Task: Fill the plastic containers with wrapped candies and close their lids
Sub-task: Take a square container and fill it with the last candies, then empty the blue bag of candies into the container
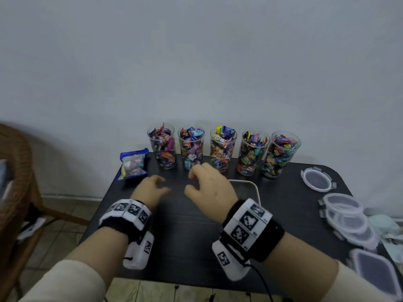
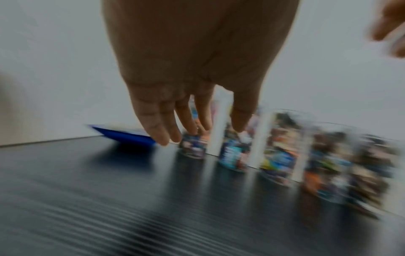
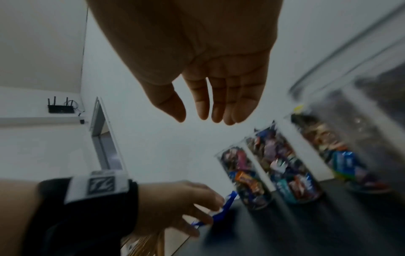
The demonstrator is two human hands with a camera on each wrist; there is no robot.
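Several clear plastic cups (image 1: 222, 149) full of wrapped candies stand in a row along the far edge of the black table (image 1: 185, 236). A blue candy bag (image 1: 132, 163) lies at the row's left end. My left hand (image 1: 152, 186) hovers over the table near the bag, fingers relaxed and holding nothing; the left wrist view shows that hand (image 2: 188, 124) with straight fingers above the table. My right hand (image 1: 207, 182) hangs in front of the second and third cups, empty, and in the right wrist view this hand (image 3: 208, 110) has loose fingers. Clear lids (image 1: 318, 178) lie at the right.
A stack of clear containers or lids (image 1: 349, 219) and a square lid (image 1: 375, 273) sit along the table's right edge. A white cable (image 1: 250, 184) runs behind my right hand. A wicker chair (image 1: 17, 182) stands to the left. A pale wall is behind the cups.
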